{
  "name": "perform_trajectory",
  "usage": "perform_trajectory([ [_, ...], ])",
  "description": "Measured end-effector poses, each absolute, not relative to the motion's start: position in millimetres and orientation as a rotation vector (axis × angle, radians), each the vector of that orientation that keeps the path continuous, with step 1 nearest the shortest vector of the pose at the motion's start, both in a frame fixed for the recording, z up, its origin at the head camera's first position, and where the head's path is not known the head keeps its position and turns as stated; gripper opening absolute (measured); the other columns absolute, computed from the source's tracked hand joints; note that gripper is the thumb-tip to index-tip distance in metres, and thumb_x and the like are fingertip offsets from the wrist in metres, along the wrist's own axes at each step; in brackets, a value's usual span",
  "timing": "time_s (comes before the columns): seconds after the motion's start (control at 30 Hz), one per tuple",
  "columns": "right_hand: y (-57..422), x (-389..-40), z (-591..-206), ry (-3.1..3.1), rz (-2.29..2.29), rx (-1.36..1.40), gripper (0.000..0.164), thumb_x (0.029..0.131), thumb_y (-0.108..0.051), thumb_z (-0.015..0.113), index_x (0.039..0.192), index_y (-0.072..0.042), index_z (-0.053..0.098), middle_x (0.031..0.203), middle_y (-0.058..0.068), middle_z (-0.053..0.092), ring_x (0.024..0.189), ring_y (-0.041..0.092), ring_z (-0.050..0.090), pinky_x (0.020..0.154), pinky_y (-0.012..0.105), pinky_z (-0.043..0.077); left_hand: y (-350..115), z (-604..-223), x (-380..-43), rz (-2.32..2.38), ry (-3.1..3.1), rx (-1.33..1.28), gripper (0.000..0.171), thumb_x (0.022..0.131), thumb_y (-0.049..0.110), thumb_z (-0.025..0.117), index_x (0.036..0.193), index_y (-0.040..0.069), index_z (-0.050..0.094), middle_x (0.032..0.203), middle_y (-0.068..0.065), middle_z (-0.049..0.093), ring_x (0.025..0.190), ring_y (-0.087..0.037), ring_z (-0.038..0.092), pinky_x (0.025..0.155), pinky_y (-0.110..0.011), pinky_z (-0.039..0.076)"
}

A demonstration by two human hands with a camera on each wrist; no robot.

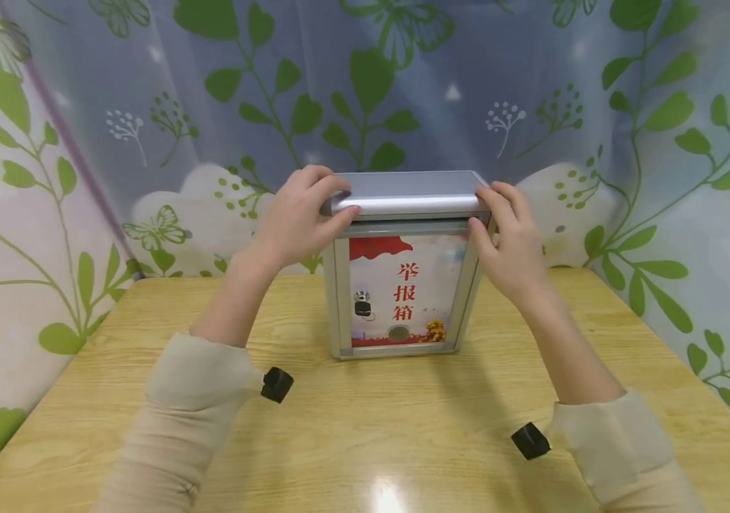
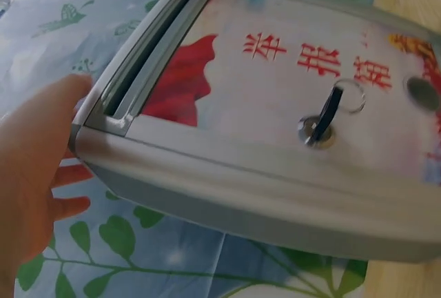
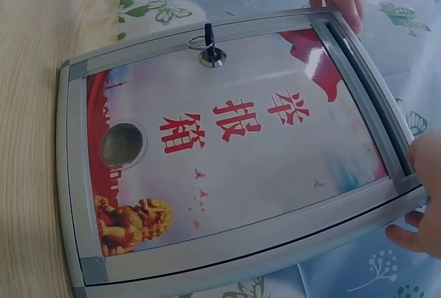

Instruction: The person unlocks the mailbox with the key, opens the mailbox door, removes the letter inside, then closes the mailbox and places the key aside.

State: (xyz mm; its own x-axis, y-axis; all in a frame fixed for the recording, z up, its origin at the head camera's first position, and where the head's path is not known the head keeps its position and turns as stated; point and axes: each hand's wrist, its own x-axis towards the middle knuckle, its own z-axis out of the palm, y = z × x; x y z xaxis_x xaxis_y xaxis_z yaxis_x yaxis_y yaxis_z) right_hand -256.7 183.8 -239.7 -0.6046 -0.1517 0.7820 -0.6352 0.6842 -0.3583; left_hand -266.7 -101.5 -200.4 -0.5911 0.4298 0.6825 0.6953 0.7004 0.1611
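A silver metal report box (image 1: 374,274) stands upright on the table, its front panel printed with red characters. My left hand (image 1: 294,221) grips its upper left corner, thumb at the front edge and fingers over the top. At the upper right corner my right hand (image 1: 513,249) holds on in the same way. A narrow slot (image 3: 365,91) runs across the front just under the box's top. On the left side of the panel, a black-headed key (image 2: 329,113) with a ring sits in a round lock (image 2: 315,132). Near the bottom is a round window (image 3: 124,145).
The box rests on a light wooden table (image 1: 365,427). Right behind the table hangs a cloth backdrop (image 1: 211,142) with green leaves and butterflies. Small black devices (image 1: 277,385) stick out from both sleeve cuffs.
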Motion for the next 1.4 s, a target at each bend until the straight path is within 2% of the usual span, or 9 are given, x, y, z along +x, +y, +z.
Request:
perform_trajectory([
  [0.13, 182.9, -254.1, -243.3, -2.039, 0.755, 0.641, 0.035, 0.089, -0.001, 0.055, 0.122, 0.008, 0.051, 0.129, 0.026, 0.040, 0.109, 0.034, 0.045, 0.083, 0.042, 0.041, -103.3, -190.8, -271.0, -0.447, -2.417, -0.929, 0.034, 0.091, 0.033, 0.057, 0.116, 0.008, 0.062, 0.117, -0.012, 0.053, 0.108, -0.028, 0.047, 0.092, -0.040, 0.037],
  [0.2, 180.2, -252.3, -245.8, -1.951, 0.710, 0.669, 0.031, 0.087, 0.001, 0.057, 0.117, 0.008, 0.055, 0.124, 0.026, 0.043, 0.114, 0.037, 0.042, 0.085, 0.045, 0.040, -101.9, -187.4, -271.6, -0.416, -2.482, -0.935, 0.038, 0.092, 0.036, 0.054, 0.120, 0.011, 0.060, 0.121, -0.011, 0.051, 0.112, -0.027, 0.045, 0.094, -0.039, 0.036],
  [0.33, 170.4, -247.3, -252.8, -1.767, 0.594, 0.763, 0.025, 0.082, 0.004, 0.057, 0.106, 0.007, 0.060, 0.111, 0.024, 0.052, 0.101, 0.038, 0.049, 0.075, 0.043, 0.041, -98.1, -183.4, -272.3, -0.386, -2.589, -0.925, 0.041, 0.094, 0.040, 0.049, 0.126, 0.015, 0.056, 0.126, -0.009, 0.047, 0.115, -0.025, 0.042, 0.094, -0.039, 0.037],
  [0.53, 151.4, -240.1, -268.1, -1.729, 0.416, 1.007, 0.018, 0.080, 0.001, 0.054, 0.095, 0.005, 0.064, 0.090, 0.017, 0.061, 0.082, 0.032, 0.056, 0.074, 0.037, 0.049, -95.8, -180.3, -271.8, -0.388, -2.619, -0.903, 0.036, 0.096, 0.035, 0.046, 0.125, 0.018, 0.058, 0.123, -0.006, 0.049, 0.112, -0.023, 0.044, 0.089, -0.040, 0.040],
  [0.8, 124.9, -236.5, -298.5, -1.961, 0.230, 1.301, 0.016, 0.079, -0.005, 0.064, 0.095, -0.002, 0.064, 0.087, 0.007, 0.063, 0.077, 0.022, 0.057, 0.066, 0.029, 0.050, -91.2, -170.7, -275.6, -0.233, -2.640, -0.936, 0.030, 0.096, 0.032, 0.043, 0.117, 0.018, 0.058, 0.114, -0.005, 0.050, 0.100, -0.023, 0.045, 0.082, -0.038, 0.040],
  [0.9, 116.6, -233.6, -306.5, -2.086, 0.180, 1.282, 0.019, 0.080, -0.011, 0.067, 0.099, -0.005, 0.063, 0.086, 0.004, 0.063, 0.075, 0.019, 0.059, 0.056, 0.026, 0.049, -87.3, -165.8, -277.1, -0.156, -2.684, -0.942, 0.030, 0.095, 0.030, 0.038, 0.118, 0.018, 0.054, 0.113, -0.005, 0.047, 0.098, -0.024, 0.042, 0.083, -0.038, 0.037],
  [1.1, 99.6, -233.8, -311.5, -2.227, 0.159, 1.122, 0.031, 0.083, -0.025, 0.069, 0.106, -0.007, 0.057, 0.075, 0.000, 0.061, 0.062, 0.016, 0.060, 0.037, 0.023, 0.035, -82.9, -161.7, -279.4, -0.067, -2.722, -0.944, 0.034, 0.095, 0.027, 0.032, 0.122, 0.016, 0.049, 0.111, -0.007, 0.043, 0.097, -0.024, 0.038, 0.083, -0.036, 0.034],
  [1.23, 89.0, -237.7, -313.2, -2.147, 0.103, 1.081, 0.024, 0.082, -0.026, 0.070, 0.092, -0.008, 0.056, 0.065, -0.002, 0.054, 0.053, 0.015, 0.054, 0.035, 0.022, 0.029, -82.4, -160.5, -278.9, -0.043, -2.715, -0.951, 0.034, 0.095, 0.026, 0.031, 0.122, 0.015, 0.049, 0.106, -0.007, 0.041, 0.096, -0.025, 0.038, 0.081, -0.036, 0.034],
  [1.4, 83.7, -241.5, -312.9, -2.096, 0.022, 1.077, 0.020, 0.080, -0.023, 0.069, 0.080, -0.009, 0.054, 0.064, -0.001, 0.050, 0.053, 0.016, 0.051, 0.036, 0.023, 0.031, -82.8, -153.2, -278.1, -0.027, -2.770, -0.970, 0.035, 0.096, 0.028, 0.032, 0.124, 0.015, 0.048, 0.106, -0.007, 0.041, 0.097, -0.025, 0.038, 0.080, -0.036, 0.036],
])
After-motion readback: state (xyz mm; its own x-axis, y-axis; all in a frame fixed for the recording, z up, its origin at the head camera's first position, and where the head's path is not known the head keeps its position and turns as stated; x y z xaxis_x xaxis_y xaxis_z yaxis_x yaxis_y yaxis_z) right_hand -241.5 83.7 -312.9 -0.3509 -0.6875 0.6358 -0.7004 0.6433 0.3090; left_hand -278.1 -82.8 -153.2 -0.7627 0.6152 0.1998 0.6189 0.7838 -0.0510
